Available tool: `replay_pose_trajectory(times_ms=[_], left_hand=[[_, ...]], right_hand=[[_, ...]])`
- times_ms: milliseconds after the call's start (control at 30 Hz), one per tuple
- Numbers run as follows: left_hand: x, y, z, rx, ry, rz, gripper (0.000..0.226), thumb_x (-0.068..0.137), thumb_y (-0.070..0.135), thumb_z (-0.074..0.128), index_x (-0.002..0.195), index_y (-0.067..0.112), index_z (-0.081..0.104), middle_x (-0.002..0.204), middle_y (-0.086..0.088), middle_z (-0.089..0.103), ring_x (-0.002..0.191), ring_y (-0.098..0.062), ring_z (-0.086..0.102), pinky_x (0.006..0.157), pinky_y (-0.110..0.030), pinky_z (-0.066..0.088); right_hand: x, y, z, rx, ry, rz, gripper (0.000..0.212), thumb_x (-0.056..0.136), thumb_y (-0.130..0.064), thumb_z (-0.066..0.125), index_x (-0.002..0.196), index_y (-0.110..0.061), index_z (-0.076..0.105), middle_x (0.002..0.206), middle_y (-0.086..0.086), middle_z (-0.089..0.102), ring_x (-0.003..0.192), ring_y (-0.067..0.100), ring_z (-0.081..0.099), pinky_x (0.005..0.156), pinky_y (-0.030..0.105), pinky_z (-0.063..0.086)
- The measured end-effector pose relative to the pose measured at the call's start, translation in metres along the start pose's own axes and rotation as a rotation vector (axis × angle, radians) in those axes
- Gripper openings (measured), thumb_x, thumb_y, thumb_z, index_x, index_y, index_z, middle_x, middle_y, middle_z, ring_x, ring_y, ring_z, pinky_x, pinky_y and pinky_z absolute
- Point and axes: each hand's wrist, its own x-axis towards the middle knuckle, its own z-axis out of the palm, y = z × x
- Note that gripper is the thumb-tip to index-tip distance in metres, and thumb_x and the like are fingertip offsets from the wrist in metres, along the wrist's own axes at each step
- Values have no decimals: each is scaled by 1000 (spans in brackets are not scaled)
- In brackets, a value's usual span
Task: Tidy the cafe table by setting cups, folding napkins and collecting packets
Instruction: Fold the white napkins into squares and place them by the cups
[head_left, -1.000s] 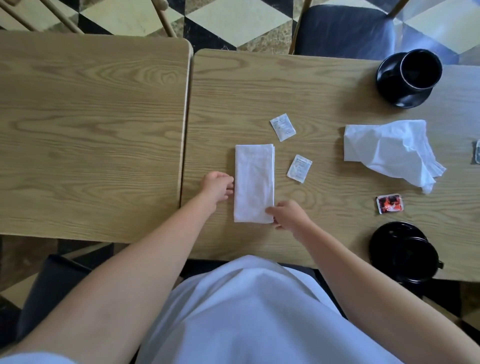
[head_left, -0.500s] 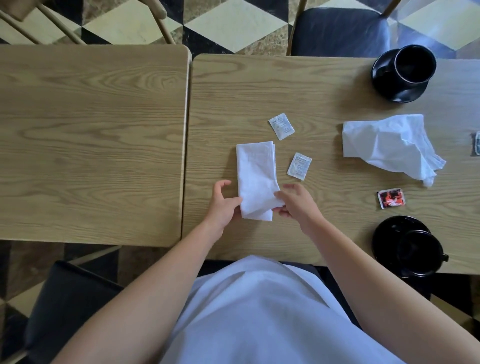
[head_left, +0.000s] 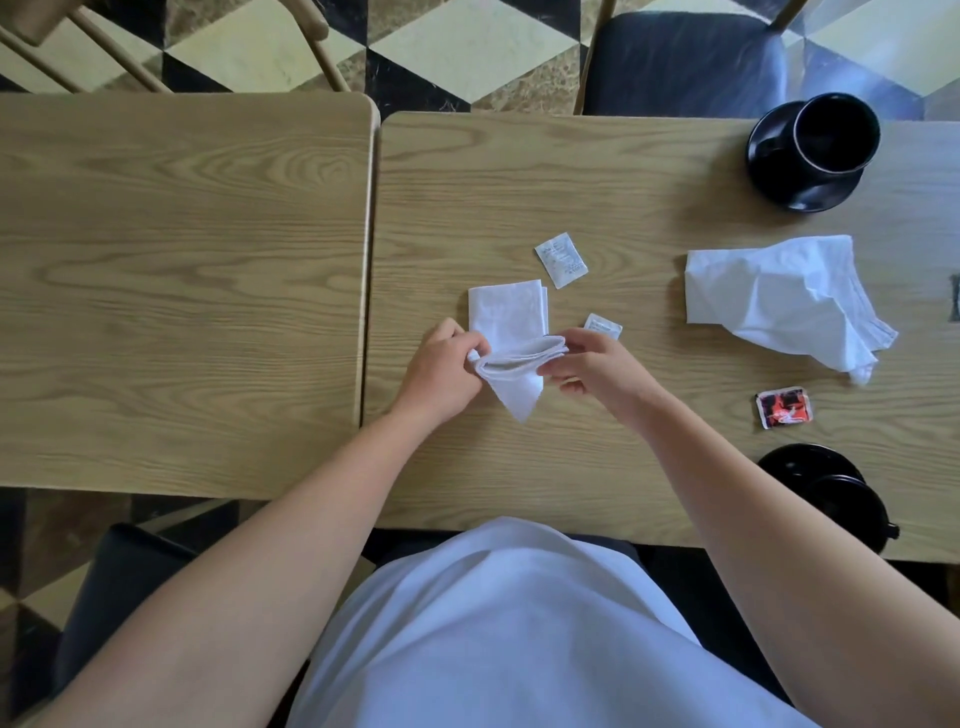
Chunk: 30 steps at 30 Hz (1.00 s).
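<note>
A white folded napkin (head_left: 506, 317) is lifted at its near end, bent over on itself with a corner hanging down. My left hand (head_left: 441, 371) pinches its left side and my right hand (head_left: 597, 371) pinches its right side. A white packet (head_left: 561, 260) lies just beyond the napkin; a second white packet (head_left: 603, 326) peeks out behind my right hand. A crumpled white napkin (head_left: 779, 296) lies to the right. A red and black packet (head_left: 783, 408) sits near it. One black cup on a saucer (head_left: 815, 150) stands far right, another (head_left: 831, 493) at the near right edge.
Two wooden tables (head_left: 182, 291) stand side by side with a narrow gap between them. Dark-cushioned chairs (head_left: 685, 57) stand beyond the far edge, over a chequered floor. A small dark object (head_left: 955, 306) is cut off by the right border.
The napkin lay flat a second ago. Both hands took its near end and lifted it away from the table, folding it over toward the far end.
</note>
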Motion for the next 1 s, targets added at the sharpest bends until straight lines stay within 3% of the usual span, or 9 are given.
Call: replay_pose_trajectory(times_ms=[100,200,300,400,500,633,733,867,1000], left_hand=[[13,6,0,-72,-1,-17,18,85,22,69,98,9,68,102,-2,62,100,-25,54,85,-37,47],[20,8,1,-230,-33,-138,17,91,38,64,99,23,66,97,4,70,92,-16,63,76,-33,48],[26,6,6,-395,-40,-219,15,94,39,61,106,31,62,101,16,70,93,-1,64,73,-23,46],[32,4,10,-483,-28,-246,15,97,35,57,111,30,60,105,17,68,95,3,62,75,-22,45],[33,1,15,-547,-4,-288,12,95,41,58,104,33,61,102,16,70,93,2,64,77,-22,46],[34,-3,18,-652,13,-357,22,93,48,56,103,29,64,104,8,72,95,-9,69,75,-28,57],[36,-2,16,-694,35,-418,20,95,45,55,100,28,63,107,2,70,97,-18,69,65,-32,61],[45,5,11,-725,28,-498,15,93,47,55,93,36,65,113,1,68,100,-21,69,66,-47,63],[53,10,9,-674,39,-544,19,94,46,54,85,32,61,102,2,61,92,-22,65,52,-44,61]], right_hand=[[3,4,-2,-214,97,-97,43,72,-1,51,89,-37,65,78,-19,51,66,1,47,54,14,39],[8,5,-6,-327,110,-115,62,67,-12,58,126,-33,57,113,-9,49,103,4,51,67,19,42],[14,4,-5,-317,2,-109,80,64,-17,73,135,-36,42,123,-19,52,119,0,49,78,22,44],[24,4,1,-389,13,-99,99,61,-26,87,144,-29,34,130,-8,55,128,14,45,94,35,50],[36,5,11,-337,152,-94,73,74,-26,86,134,-20,46,118,-5,61,111,10,59,79,30,55],[49,5,16,-331,301,-64,23,94,-32,67,108,-15,62,97,-7,67,90,15,63,65,22,44],[55,3,16,-348,308,-63,27,97,-31,61,101,-4,66,93,4,69,83,21,61,65,32,43],[62,-4,13,-359,286,-54,22,100,-30,56,100,-10,62,84,-2,59,75,17,53,59,31,39],[68,-9,12,-416,316,-49,20,99,-31,54,96,-13,61,76,-7,54,74,19,53,64,35,43]])
